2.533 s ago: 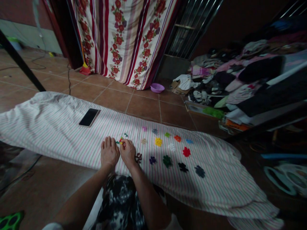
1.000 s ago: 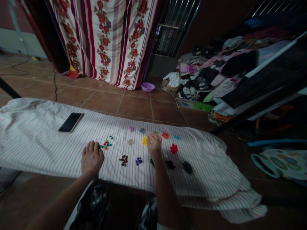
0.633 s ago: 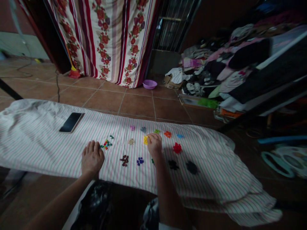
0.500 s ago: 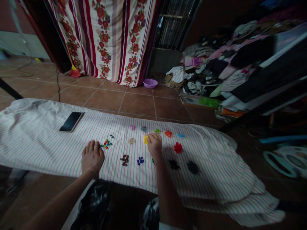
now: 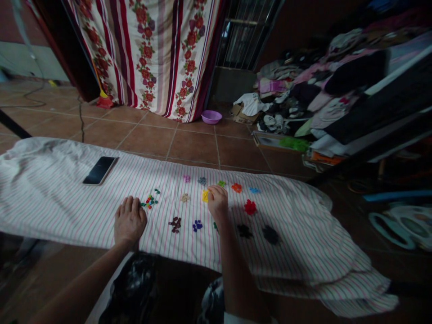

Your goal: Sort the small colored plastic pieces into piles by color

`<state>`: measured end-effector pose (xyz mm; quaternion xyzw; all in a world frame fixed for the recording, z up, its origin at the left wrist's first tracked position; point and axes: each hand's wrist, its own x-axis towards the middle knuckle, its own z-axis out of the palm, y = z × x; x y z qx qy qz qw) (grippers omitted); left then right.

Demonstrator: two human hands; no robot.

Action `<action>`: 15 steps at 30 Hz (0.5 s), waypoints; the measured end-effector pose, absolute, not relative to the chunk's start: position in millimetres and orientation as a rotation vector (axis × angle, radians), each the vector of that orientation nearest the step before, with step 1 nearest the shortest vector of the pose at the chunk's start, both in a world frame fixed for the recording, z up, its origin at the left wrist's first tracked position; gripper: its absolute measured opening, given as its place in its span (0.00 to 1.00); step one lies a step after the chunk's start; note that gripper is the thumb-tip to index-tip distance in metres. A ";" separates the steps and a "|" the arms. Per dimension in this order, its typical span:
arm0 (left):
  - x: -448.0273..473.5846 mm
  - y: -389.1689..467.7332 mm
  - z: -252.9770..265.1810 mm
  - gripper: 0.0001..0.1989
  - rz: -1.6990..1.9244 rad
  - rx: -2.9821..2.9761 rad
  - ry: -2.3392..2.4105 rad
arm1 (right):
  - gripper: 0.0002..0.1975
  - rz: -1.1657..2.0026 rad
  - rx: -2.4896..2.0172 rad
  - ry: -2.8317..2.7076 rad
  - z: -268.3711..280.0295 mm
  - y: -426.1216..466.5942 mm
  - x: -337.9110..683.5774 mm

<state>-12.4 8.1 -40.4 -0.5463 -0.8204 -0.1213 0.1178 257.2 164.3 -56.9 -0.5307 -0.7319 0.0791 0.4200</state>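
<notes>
My left hand (image 5: 130, 221) lies flat on the striped cloth (image 5: 81, 211), fingers stretched forward. Just right of its fingertips is a small mixed pile (image 5: 149, 202) of green, red and other coloured pieces. My right hand (image 5: 218, 201) is at the yellow pile (image 5: 205, 195), its fingers curled together at that pile's right side; whatever they may hold is hidden. Around it sit small single-colour piles: beige (image 5: 184, 197), grey (image 5: 202, 181), light green (image 5: 221, 183), orange (image 5: 236, 188), red (image 5: 250, 207), blue-violet (image 5: 197, 226) and brown (image 5: 175, 224). My right wrist partly covers a dark green pile (image 5: 215, 226).
A phone (image 5: 100, 170) lies on the cloth at the left. Black (image 5: 245, 231) and dark grey (image 5: 271, 235) piles sit right of my forearm, with pink (image 5: 186, 179) and light blue (image 5: 254, 190) ones farther back. Beyond stand a purple basin (image 5: 211, 117) and heaped clothes (image 5: 303, 85).
Almost nothing differs. My right hand has shifted very slightly at the yellow pile, and my left hand rests in the same place.
</notes>
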 end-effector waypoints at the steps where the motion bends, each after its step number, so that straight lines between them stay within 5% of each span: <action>1: -12.4 8.0 -40.6 0.23 -0.354 -1.596 -2.399 | 0.16 0.198 -1.318 -1.826 -55.7 165.1 257.6; 15: -10.6 8.3 -35.9 0.24 -0.290 -1.605 -2.430 | 0.16 0.401 -1.106 -1.973 -18.2 131.0 192.7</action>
